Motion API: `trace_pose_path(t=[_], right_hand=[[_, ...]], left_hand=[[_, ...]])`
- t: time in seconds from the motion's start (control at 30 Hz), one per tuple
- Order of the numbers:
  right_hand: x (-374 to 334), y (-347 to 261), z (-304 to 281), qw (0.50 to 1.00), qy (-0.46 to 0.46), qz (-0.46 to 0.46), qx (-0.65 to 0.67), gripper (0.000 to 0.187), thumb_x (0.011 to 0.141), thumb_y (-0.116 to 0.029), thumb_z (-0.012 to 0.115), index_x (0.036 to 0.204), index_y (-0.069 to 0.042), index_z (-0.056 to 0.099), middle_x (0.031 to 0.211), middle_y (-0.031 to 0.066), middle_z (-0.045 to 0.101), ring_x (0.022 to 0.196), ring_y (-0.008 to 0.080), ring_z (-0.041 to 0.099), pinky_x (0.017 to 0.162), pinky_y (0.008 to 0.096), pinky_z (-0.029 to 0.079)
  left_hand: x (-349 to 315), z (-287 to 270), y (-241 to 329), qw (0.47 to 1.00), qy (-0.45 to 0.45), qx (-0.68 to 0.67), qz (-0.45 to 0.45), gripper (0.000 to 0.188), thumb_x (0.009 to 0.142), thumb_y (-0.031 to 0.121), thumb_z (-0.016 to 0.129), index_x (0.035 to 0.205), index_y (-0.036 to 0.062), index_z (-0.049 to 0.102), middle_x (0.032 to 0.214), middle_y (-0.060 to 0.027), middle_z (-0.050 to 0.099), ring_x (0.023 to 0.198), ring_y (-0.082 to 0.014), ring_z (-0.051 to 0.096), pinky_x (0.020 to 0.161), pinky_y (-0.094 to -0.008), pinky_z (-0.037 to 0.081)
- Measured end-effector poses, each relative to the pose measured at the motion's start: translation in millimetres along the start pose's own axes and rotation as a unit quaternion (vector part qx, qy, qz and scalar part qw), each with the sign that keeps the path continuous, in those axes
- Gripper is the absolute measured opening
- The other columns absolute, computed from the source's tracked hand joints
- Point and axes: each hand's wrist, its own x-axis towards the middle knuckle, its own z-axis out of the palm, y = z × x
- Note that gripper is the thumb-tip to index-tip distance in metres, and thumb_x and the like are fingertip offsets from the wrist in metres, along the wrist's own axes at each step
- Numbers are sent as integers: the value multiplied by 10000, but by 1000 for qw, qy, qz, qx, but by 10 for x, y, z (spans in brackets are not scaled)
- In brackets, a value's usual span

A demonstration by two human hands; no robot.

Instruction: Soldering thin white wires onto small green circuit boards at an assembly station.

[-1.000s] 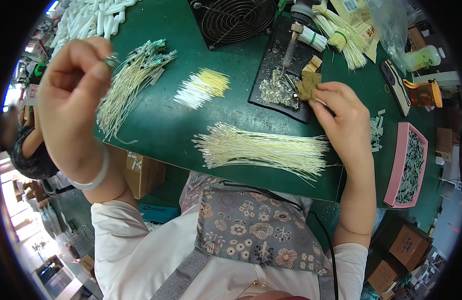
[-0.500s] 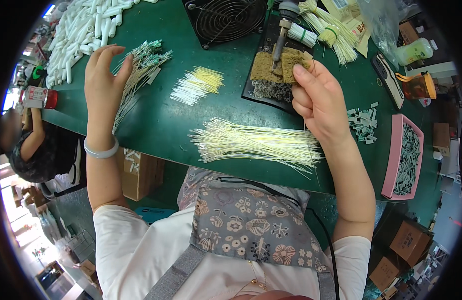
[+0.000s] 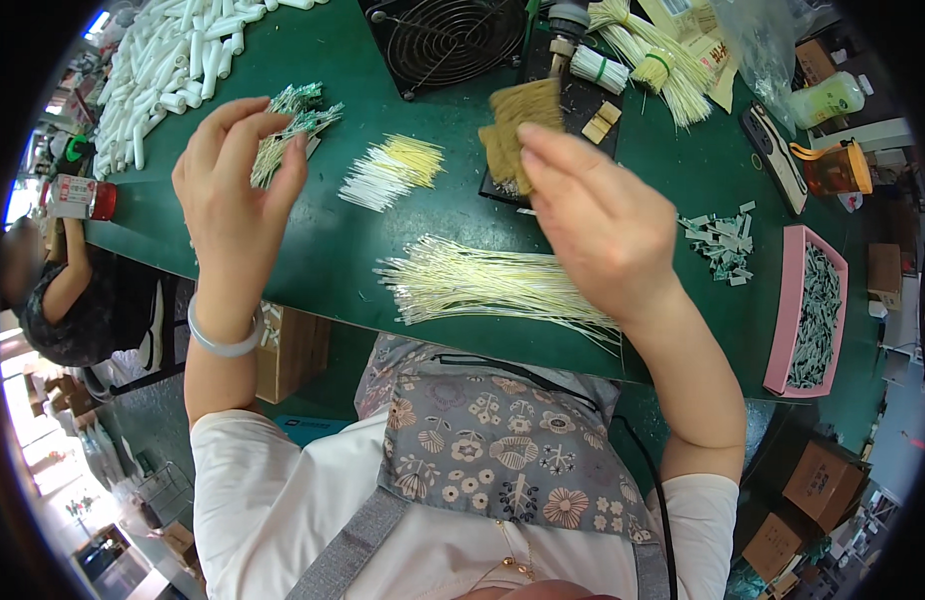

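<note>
Between the thumb and fingers of my right hand (image 3: 608, 215) is a brown cleaning sponge (image 3: 523, 115), blurred and tilted above the black tray (image 3: 583, 150). A soldering iron (image 3: 566, 35) stands behind it, its tip partly hidden by the sponge. My left hand (image 3: 228, 190) hovers with curved, parted fingers and nothing visible in them. It partly covers a bundle of wires with small green circuit boards (image 3: 301, 110) at their ends. In front of me lies a thick bundle of pale yellow and white wires (image 3: 473, 285). A smaller pile of short yellow and white wires (image 3: 393, 172) lies beyond it.
White tubes (image 3: 188, 60) are heaped at the far left, and a black fan (image 3: 448, 45) stands at the back. Rightward are loose green pieces (image 3: 721, 242), a pink box (image 3: 783, 320) of similar pieces, a phone (image 3: 773, 158) and an orange-lidded jar (image 3: 838, 168). A person (image 3: 78, 300) sits left.
My right hand has moved left and lifted the sponge off the tray, baring a small tan block there. My left hand has shifted slightly right and nearer.
</note>
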Motion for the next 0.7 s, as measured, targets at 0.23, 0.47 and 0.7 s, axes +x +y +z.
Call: trace_pose_path(t=[0.23,0.47,0.7], right_hand=[[-138,-44,-204,998,-62,24,6,125,673,-42,614,793,-12,632,943,65,643,639,157,608,523,247,482],[-39,108,-179,832,-45,483,268,197,831,-169,640,760,1,569,656,-28,523,592,21,421,497,189,349],[20,175,-58,596,51,558,575,64,907,-122,531,920,-94,475,631,-75,343,444,11,227,380,180,161]], left_hand=[[-94,-214,354,997,5,-73,3,228,642,34,713,847,70,621,948,-70,598,849,-234,561,736,-320,411],[-170,-190,408,973,-110,-201,-14,195,659,40,695,833,43,606,860,-99,569,789,-279,554,667,-342,434],[-301,-60,536,923,-215,-319,22,154,683,47,692,805,58,598,791,-75,556,751,-261,544,643,-346,419]])
